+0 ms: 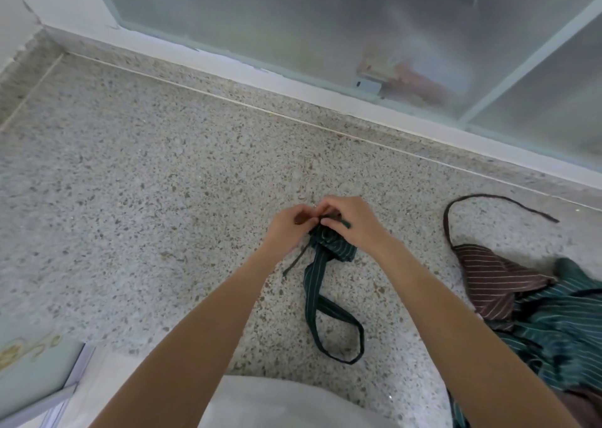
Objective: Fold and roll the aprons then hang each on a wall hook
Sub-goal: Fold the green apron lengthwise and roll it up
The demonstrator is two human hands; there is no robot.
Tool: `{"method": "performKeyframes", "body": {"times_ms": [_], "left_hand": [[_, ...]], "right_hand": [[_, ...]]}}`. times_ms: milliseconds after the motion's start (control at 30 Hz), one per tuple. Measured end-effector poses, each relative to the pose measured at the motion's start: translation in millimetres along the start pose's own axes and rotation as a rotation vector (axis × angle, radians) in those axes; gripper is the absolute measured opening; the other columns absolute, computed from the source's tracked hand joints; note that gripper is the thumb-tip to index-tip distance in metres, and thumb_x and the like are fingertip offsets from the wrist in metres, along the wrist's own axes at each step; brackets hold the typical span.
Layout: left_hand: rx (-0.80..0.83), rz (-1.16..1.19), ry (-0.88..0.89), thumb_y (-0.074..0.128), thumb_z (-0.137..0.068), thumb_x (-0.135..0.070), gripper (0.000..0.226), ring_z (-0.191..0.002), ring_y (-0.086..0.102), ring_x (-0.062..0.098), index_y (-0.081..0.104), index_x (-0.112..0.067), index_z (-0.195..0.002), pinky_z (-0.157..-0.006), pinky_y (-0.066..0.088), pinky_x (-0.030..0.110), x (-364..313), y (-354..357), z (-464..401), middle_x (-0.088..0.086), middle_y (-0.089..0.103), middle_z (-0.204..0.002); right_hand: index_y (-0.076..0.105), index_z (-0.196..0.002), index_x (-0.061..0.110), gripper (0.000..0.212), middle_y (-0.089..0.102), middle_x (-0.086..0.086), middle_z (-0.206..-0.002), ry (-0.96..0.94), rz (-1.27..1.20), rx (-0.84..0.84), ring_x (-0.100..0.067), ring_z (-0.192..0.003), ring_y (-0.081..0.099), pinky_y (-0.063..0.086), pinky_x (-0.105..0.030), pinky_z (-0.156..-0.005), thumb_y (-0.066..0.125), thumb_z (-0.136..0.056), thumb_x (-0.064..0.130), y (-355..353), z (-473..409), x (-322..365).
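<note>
A dark green striped apron (335,248), rolled into a small bundle, lies on the speckled floor (146,183) at the centre. Its neck loop (335,326) trails toward me. My left hand (290,228) and my right hand (351,222) meet on top of the bundle, and each pinches an end of its thin tie strings. One string end (294,261) hangs loose below my left wrist. To the right lies a heap with a maroon striped apron (492,281) and another green striped apron (560,330).
A maroon strap (482,199) curls out from the heap toward the white sill (293,88) of a frosted glass partition (293,13). A pale panel (29,372) sits at the lower left. My white garment (277,401) fills the bottom centre.
</note>
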State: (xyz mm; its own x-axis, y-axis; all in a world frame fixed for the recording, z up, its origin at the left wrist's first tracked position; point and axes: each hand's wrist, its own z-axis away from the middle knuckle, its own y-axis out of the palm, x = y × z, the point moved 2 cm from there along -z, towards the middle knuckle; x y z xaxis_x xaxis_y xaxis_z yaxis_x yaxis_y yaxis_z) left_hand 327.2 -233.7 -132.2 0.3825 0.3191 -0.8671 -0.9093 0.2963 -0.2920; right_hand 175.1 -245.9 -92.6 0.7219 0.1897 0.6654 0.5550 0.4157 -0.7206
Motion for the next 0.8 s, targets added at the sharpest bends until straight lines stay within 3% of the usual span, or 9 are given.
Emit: {"method": "performKeyframes", "body": {"times_ms": [133,200,267,367,467,567,700,800], "left_hand": [[-0.038,-0.031,0.027,0.062,-0.088,-0.018,0.006,-0.082,0.066,0.013,0.063,-0.024,-0.089,-0.081,0.054,0.032,-1,4,4,-0.005,0.068,-0.085],[-0.022,0.044,-0.012,0.060,-0.089,-0.020,0.008,-0.078,0.068,0.018,0.063,-0.026,-0.086,-0.079,0.056,0.041,1,6,5,-0.003,0.070,-0.083],[-0.002,0.146,-0.039,0.058,-0.090,-0.018,0.013,-0.078,0.069,0.022,0.065,-0.027,-0.084,-0.081,0.055,0.044,2,6,6,0.000,0.071,-0.081],[0.075,0.210,-0.038,0.056,-0.092,-0.009,0.012,-0.074,0.067,0.014,0.065,-0.016,-0.090,-0.074,0.055,0.027,-1,4,8,0.004,0.068,-0.081],[0.203,0.189,-0.016,0.056,-0.091,-0.007,0.012,-0.070,0.064,0.004,0.063,-0.014,-0.098,-0.062,0.050,0.015,-6,0,12,0.000,0.067,-0.081],[0.274,0.139,0.019,0.057,-0.089,-0.004,0.020,-0.074,0.063,0.010,0.059,-0.016,-0.104,-0.061,0.049,0.018,-7,-3,14,-0.001,0.067,-0.084],[0.319,0.132,0.040,0.059,-0.087,-0.002,0.028,-0.079,0.065,0.015,0.060,-0.012,-0.113,-0.069,0.054,0.027,-9,-8,16,0.007,0.069,-0.093],[0.361,0.062,0.043,0.060,-0.085,0.000,0.028,-0.080,0.066,0.012,0.061,-0.009,-0.112,-0.073,0.055,0.026,-9,-14,15,0.003,0.069,-0.089]], "right_hand": [[0.061,-0.091,0.005,0.009,0.063,-0.009,-0.082,-0.080,0.401,-0.108,-0.027,-0.069,0.061,0.047,-0.034,-0.059,0.058,-0.084,0.000,6,2,11],[0.058,-0.097,0.003,0.015,0.062,-0.012,-0.085,-0.057,0.514,-0.114,-0.027,-0.067,0.060,0.041,-0.029,-0.053,0.059,-0.082,0.000,11,4,14],[0.054,-0.090,0.004,0.027,0.060,-0.010,-0.076,-0.111,0.605,-0.169,-0.021,-0.055,0.057,0.034,-0.023,-0.045,0.072,-0.071,0.000,15,10,13],[0.039,-0.090,0.012,0.042,0.054,-0.009,-0.073,-0.193,0.561,-0.217,-0.020,-0.055,0.055,0.039,-0.024,-0.037,0.074,-0.070,0.000,23,20,7],[0.037,-0.095,0.014,0.034,0.054,-0.009,-0.084,-0.237,0.483,-0.199,-0.022,-0.066,0.056,0.047,-0.031,-0.042,0.065,-0.081,0.000,25,27,0],[0.043,-0.100,0.013,0.028,0.058,-0.006,-0.090,-0.295,0.463,-0.218,-0.019,-0.071,0.058,0.049,-0.029,-0.046,0.064,-0.085,0.004,22,30,1],[0.045,-0.088,0.020,0.015,0.056,0.002,-0.080,-0.288,0.291,-0.357,-0.012,-0.069,0.046,0.041,-0.025,-0.045,0.057,-0.090,0.012,16,36,6],[0.056,-0.093,0.015,0.007,0.058,0.000,-0.088,-0.305,0.271,-0.357,-0.013,-0.073,0.052,0.043,-0.023,-0.050,0.054,-0.092,0.021,18,37,3]]}}
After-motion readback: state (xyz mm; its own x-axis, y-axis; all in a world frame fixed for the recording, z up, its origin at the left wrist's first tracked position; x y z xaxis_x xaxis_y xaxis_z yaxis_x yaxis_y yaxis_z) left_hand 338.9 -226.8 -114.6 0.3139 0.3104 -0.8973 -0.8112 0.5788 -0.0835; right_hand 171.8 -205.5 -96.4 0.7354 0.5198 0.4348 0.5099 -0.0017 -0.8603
